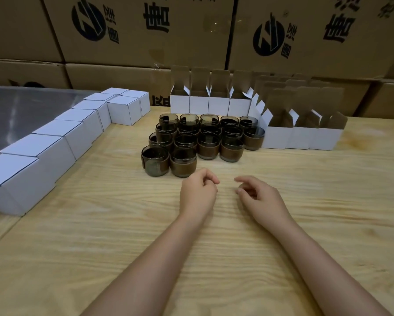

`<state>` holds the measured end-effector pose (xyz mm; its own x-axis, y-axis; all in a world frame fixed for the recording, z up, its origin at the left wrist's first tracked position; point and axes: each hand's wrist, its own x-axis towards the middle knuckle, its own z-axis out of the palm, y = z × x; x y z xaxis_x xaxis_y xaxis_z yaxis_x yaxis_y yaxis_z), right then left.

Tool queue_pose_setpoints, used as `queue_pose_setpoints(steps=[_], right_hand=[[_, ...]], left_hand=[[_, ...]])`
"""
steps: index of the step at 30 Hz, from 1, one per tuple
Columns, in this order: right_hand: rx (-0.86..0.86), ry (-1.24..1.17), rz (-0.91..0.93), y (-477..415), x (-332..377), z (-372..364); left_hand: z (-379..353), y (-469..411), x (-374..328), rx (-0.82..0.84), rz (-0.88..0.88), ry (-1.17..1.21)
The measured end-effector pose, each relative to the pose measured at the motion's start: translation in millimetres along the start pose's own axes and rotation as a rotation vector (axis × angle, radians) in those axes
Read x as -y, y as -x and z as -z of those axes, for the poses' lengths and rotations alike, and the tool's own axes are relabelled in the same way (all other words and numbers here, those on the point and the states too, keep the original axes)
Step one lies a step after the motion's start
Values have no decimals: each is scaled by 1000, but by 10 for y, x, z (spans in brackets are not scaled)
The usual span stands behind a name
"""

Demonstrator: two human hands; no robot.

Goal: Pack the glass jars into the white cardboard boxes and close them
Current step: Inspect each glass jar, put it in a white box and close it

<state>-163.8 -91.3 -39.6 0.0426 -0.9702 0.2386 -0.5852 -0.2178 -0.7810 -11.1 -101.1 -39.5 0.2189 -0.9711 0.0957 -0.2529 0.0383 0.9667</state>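
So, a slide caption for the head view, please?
Empty left hand and right hand near jars; open boxes behind, closed boxes at left.

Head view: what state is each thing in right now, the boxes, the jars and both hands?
Closed boxes: flaps shut, in a row on the left.
Open boxes: upright, lids up.
Jars: upright, unpacked, grouped together.
Left hand: fingers loosely curled, holds nothing.
Right hand: fingers loosely curled, holds nothing.
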Motion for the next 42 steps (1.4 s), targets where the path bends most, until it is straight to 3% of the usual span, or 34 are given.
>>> queue_pose_setpoints(steps=[9,14,23,34,42], right_hand=[[-139,141,-105,-800,253,-252],[-133,223,-185,-1002,154,-261],[-129,165,-56,-778,108,-181],[-117,-113,-43,-135,232,-232],[-64,-195,-32,-96,224,-315]], left_hand=[[7,-14,-7,3,14,28],[4,-24,2,-5,21,31],[12,-22,4,-12,-3,-11],[-5,-15,-11,168,-122,-438],[-2,9,-35,97,-64,-306]])
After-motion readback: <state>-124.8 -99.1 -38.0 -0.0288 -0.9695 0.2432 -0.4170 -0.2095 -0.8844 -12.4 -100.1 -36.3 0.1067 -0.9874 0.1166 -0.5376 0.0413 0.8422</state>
